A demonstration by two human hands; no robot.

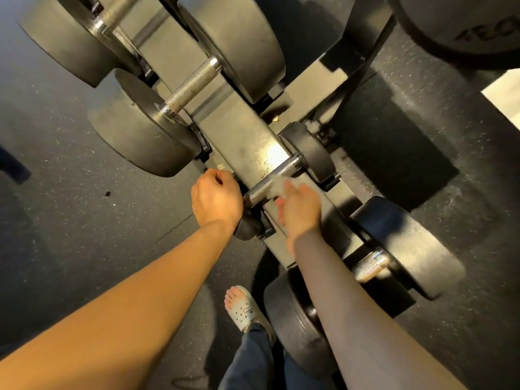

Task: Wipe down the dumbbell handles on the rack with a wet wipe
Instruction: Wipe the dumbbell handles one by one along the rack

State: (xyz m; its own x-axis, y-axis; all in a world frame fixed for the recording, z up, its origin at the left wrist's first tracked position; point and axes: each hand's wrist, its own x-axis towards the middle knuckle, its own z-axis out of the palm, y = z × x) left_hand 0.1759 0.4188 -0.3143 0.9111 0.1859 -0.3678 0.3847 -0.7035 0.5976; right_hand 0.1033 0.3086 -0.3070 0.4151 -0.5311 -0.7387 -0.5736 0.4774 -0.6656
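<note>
Gym floor and a sandalled foot

A dark speckled rubber floor (84,220) carries a small black crumb (107,193); a white perforated clog sandal (246,312) stands on it below a dark blue trouser leg (250,358), and a pale strip (503,91) shows at the right edge.

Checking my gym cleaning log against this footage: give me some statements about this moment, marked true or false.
1. The right grip holds a wet wipe against a knurled handle. True.
2. The left grip holds a spray bottle. False: no bottle shows; it sits curled at that dumbbell's near end.
3. The person wears black lace-up trainers. False: a pale clog shows, toes bare.
4. The larger dumbbell's handle further up has nothing on it. True.
</note>
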